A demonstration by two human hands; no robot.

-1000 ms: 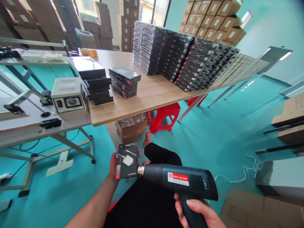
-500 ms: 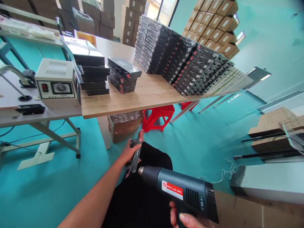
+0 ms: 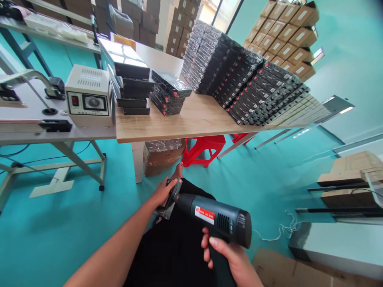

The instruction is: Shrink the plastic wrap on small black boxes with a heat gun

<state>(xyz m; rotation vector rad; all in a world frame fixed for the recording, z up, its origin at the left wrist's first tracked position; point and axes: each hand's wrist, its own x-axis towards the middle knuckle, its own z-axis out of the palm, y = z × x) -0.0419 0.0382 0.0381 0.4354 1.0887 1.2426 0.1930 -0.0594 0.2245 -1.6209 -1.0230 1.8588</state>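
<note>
Gripping a dark box at 7 o'clock from the view's centre, the left hand is clasping its upper end; the far-side fingers are not showing, so their exact hold is escaping me. The grip is presumably leaving the lower part bare and skin away from the nozzle. The box is leaning at a tilt above the dark trousers, its surface looking glossy. At 5 o'clock the right hand is wrapping its fingers around the handle of a heat gun, thumb lying along the near side; trigger state not resolving. The gun is aiming towards 10 o'clock, nozzle just beside the box; contact or gap not resolving either. Working low, off the table, is probably giving both wrists room to turn. Further out, a short film-wrapped stack is sitting at 11 o'clock, and a pile of dark boxes is standing beside it at 10, likely for easy reach. At 1 o'clock tall wrapped rows are standing packed side by side, probably saving table space. Between 9 and 10, a beige control unit is resting on a side bench.
</note>
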